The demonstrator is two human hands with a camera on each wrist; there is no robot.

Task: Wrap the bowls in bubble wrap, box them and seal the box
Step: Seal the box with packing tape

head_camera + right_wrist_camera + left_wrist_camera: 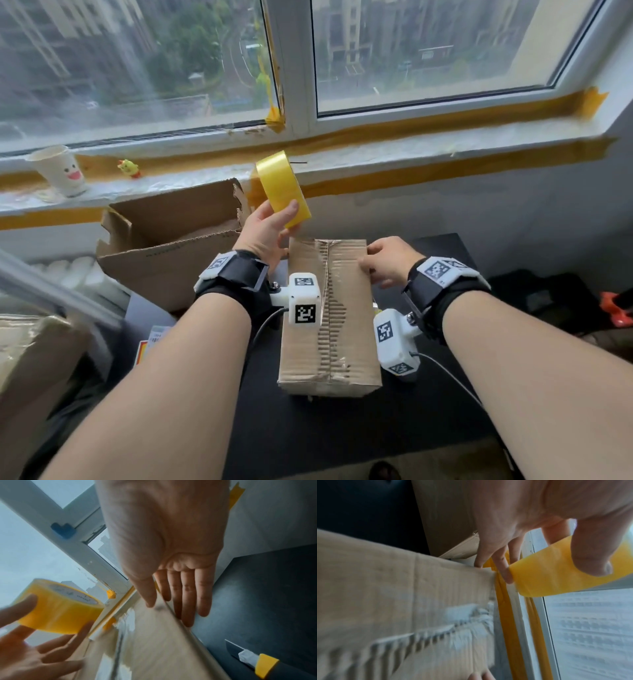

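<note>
A closed cardboard box (329,325) with a torn, ribbed seam along its top lies on the black table (342,428). My left hand (274,219) holds a roll of yellow tape (282,188) above the box's far left corner, thumb on the roll's outer face. In the left wrist view the tape roll (556,574) sits just past the box (385,588) edge. My right hand (375,270) rests on the box's far right edge, thumb on top and straight fingers (188,601) down the side. No bowls or bubble wrap show.
A larger open cardboard box (171,240) stands left of the closed one. A paper cup (60,171) and a small yellow duck toy (128,168) sit on the windowsill. A yellow utility knife (254,660) lies on the table right of the box.
</note>
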